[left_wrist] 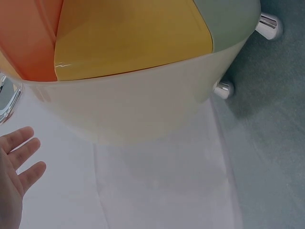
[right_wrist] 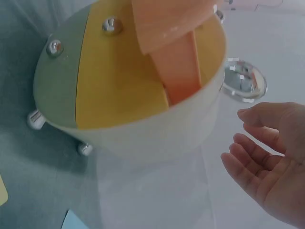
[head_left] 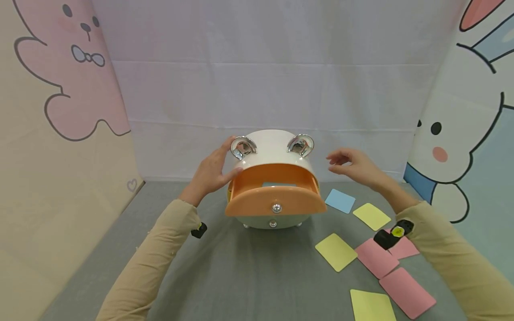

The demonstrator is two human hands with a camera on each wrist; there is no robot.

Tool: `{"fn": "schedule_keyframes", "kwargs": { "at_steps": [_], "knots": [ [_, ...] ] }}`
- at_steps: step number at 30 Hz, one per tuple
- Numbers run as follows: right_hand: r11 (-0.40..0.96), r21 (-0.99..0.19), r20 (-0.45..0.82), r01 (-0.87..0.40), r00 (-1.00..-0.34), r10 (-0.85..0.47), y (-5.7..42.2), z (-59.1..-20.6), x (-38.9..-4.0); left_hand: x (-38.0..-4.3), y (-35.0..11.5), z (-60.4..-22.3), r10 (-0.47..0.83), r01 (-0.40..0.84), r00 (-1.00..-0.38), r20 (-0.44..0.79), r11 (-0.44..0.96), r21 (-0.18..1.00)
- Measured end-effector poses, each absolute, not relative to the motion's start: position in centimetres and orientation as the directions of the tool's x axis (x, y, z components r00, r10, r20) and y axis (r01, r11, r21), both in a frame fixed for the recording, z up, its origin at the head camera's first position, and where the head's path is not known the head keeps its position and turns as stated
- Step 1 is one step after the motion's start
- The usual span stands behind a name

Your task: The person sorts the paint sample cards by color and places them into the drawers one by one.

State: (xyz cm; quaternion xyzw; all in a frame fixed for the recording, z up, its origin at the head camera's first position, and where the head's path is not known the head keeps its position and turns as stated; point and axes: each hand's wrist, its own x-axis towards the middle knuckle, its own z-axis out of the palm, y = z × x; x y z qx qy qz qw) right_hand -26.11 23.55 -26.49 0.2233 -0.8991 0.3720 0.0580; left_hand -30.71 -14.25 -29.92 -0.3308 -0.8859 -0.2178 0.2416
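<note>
The person's left hand (head_left: 210, 171) extends forward, thumb (head_left: 232, 174) spread from fingers (left_wrist: 25, 153). The right hand (head_left: 355, 168) is raised, loosely curved.

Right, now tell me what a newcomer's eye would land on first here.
Most likely the white box in the middle, with shiny ears on top and its orange drawer pulled out. Next, perhaps, the pink, yellow and blue cards, scattered on the grey cloth to its right. Then the left hand at the box's left and the empty right hand at its right.
</note>
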Motion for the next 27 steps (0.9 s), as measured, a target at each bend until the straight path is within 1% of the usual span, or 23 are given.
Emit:
{"fn": "schedule_keyframes", "kwargs": {
  "at_steps": [6, 10, 14, 21, 27],
  "knots": [
    [0.677, -0.647, 0.209, -0.350, -0.936, -0.284, 26.6, -29.2, -27.6, -30.7, -14.4, -29.9, 0.481, 0.691, -0.666, 0.570, 0.686, 0.227],
    [0.709, -0.649, 0.143, -0.275, -0.960, -0.241, 28.5, -31.9, -28.5, -30.6, -14.5, -29.8, 0.480, 0.688, -0.670, 0.567, 0.689, 0.229],
    [0.721, -0.653, 0.109, -0.232, -0.971, -0.214, 30.0, -34.8, -29.1, -30.6, -14.4, -29.8, 0.483, 0.691, -0.667, 0.567, 0.686, 0.228],
    [0.711, -0.681, 0.083, -0.176, -0.983, -0.163, 31.4, -39.2, -29.8, -30.7, -14.4, -29.8, 0.482, 0.696, -0.660, 0.576, 0.681, 0.227],
    [0.733, -0.667, 0.077, -0.132, -0.991, -0.109, 31.9, -42.3, -30.3, -30.6, -14.4, -29.9, 0.496, 0.706, -0.657, 0.568, 0.670, 0.231]
  ]
}}
